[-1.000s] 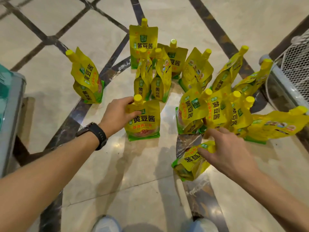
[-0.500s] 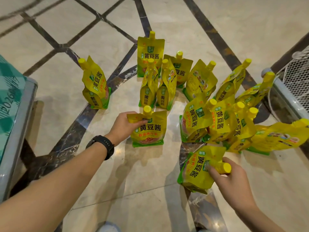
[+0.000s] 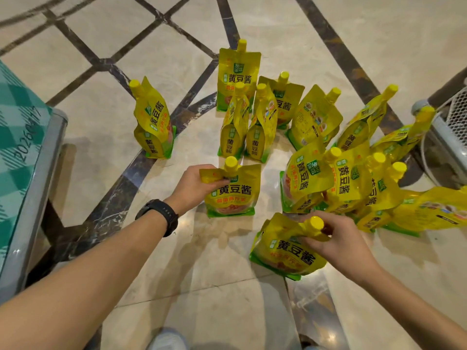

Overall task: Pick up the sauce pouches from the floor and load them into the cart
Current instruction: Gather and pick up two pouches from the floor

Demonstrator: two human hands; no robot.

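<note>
Both hands grip sauce pouches by the neck under their caps, the left hand (image 3: 194,184) on one pouch (image 3: 232,192) standing on the floor (image 3: 177,261), the right hand (image 3: 336,239) tilting another pouch (image 3: 285,251); lifting both straight up should spare the cluster (image 3: 348,178) just beside.

The right-edge pouch (image 3: 439,210) and mesh cart (image 3: 454,117) run out of frame; shoes (image 3: 166,341) seem cropped.

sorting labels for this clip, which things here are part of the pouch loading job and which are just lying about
Job: left hand on a standing pouch; right hand on a tilted pouch; other pouches; mesh cart.

Lying about: checked green surface, wristwatch.
</note>
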